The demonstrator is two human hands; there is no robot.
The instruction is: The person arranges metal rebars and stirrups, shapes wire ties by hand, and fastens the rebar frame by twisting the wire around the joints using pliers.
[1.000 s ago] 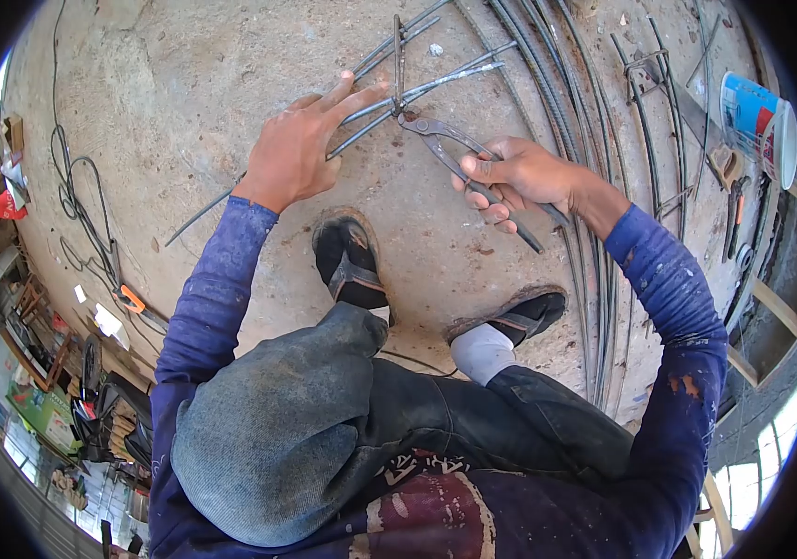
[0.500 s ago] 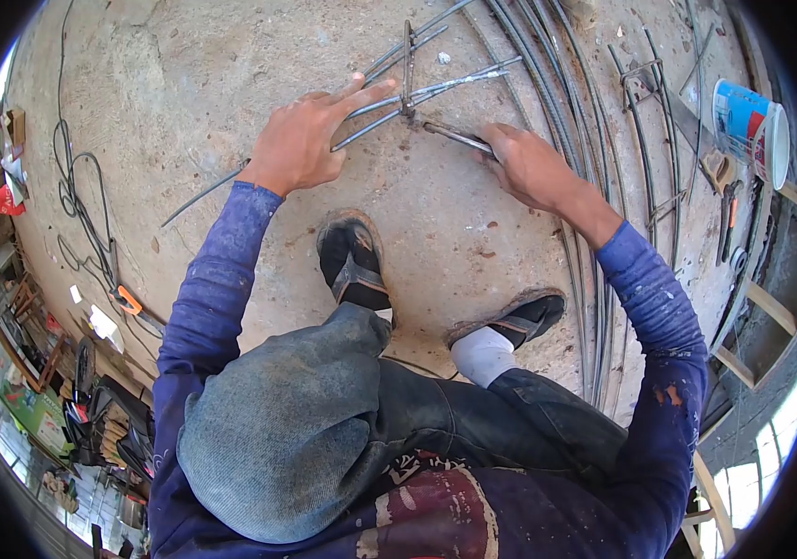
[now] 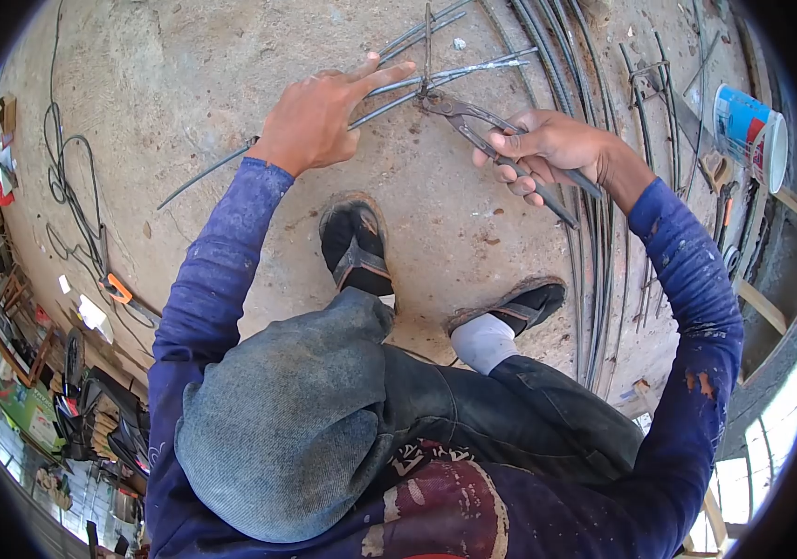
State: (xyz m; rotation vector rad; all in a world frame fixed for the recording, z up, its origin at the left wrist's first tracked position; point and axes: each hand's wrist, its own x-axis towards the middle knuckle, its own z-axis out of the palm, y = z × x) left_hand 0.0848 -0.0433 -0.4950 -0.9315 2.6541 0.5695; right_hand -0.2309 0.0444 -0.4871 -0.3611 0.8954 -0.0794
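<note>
My right hand (image 3: 557, 149) is wrapped round the handles of dark metal pincers (image 3: 475, 121). The pincers' jaws touch the corner where a small rusty stirrup (image 3: 427, 47) meets the steel rods (image 3: 454, 74). Palm down, my left hand (image 3: 316, 116) rests on the same rods with its index and middle fingers stretched out towards the stirrup. Its lower fingers are partly hidden. One rod end (image 3: 203, 177) sticks out to the left below my left wrist.
Long bent steel bars (image 3: 594, 279) run down the right of my feet. Beyond them lie a rod frame (image 3: 644, 102), a blue and white bucket (image 3: 751, 135) and an orange-handled tool (image 3: 727, 210). At left are a black cable (image 3: 68, 186) and another orange-handled tool (image 3: 119, 287).
Half a second ago my right hand was turned over, knuckles up; now it is rolled back with the pincers' handles showing. My left hand stays on the rods.
</note>
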